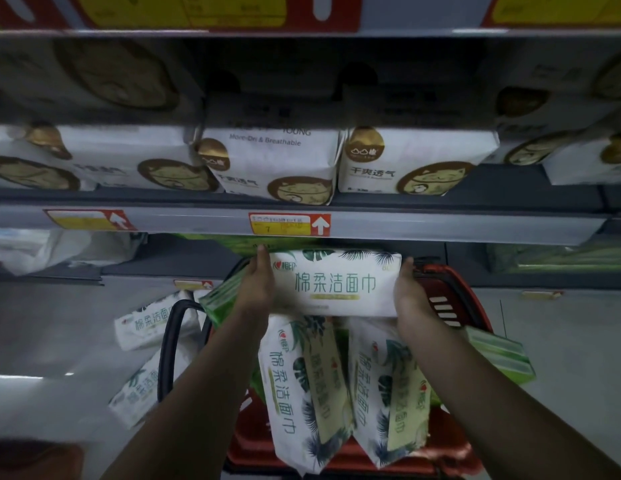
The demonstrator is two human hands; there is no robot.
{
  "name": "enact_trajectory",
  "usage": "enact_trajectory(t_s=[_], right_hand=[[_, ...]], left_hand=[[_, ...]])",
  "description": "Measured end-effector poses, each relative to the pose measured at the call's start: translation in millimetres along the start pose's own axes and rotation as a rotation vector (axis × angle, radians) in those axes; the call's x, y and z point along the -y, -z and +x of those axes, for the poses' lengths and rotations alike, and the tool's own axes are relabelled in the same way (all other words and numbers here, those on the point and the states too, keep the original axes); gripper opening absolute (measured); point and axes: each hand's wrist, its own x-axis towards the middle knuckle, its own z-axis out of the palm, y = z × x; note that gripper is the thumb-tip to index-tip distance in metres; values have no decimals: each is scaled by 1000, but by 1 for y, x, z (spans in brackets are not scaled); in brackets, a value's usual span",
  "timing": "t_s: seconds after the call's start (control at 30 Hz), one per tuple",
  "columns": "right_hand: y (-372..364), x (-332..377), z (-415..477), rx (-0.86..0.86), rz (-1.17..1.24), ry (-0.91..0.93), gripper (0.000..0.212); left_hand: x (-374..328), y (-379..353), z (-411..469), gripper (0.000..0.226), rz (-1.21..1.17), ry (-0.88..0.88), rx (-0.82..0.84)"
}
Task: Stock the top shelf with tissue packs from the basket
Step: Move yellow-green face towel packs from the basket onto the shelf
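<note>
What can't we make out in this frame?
Head view only.
1. Fingers of left hand and right hand: behind the pack.
2. Print on price tag: blurred.
3. Floor of basket: under loose packs.
4. Contents of uppermost shelf: cut off by frame top.

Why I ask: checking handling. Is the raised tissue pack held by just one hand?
No, the left hand and the right hand each hold one end of the tissue pack.
</note>
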Motion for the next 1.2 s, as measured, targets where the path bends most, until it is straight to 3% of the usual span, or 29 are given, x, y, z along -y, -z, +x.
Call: enact_trajectory(t_s=[0.27, 0.4, 0.47, 0.53, 0.63, 0.7, 0.77, 0.87, 0.97, 1.03, 1.2], right_hand=[[4, -5, -9, 29, 65, -24, 77], [14, -12, -25, 23, 129, 6, 85], [23, -19, -30, 33, 208, 29, 93], [31, -25, -40, 33, 253, 65, 84], [38, -38, -49, 57, 239, 105, 82], [36, -44, -56, 93, 258, 110, 95], [34, -50, -64, 112, 250, 96, 128], [38, -59, -74, 142, 251, 112, 125], [48, -75, -80, 167, 217, 186, 135], [55, -80, -95, 204, 204, 318, 109], [65, -88, -104, 199, 270, 406, 32]], left_hand=[[3, 3, -14, 73, -95, 6, -16], [14, 13, -30, 105, -201, -22, 57], [16, 17, -38, 86, -258, -27, 97], [20, 22, -43, 69, -318, -53, 136], [27, 31, -55, 63, -363, -163, 198], [39, 36, -66, 60, -395, -207, 215], [51, 41, -78, 58, -419, -232, 228], [65, 47, -96, 63, -436, -235, 257], [72, 50, -116, 54, -486, -206, 264], [76, 51, -126, 36, -515, -181, 267], [78, 53, -148, 32, -482, -247, 341]])
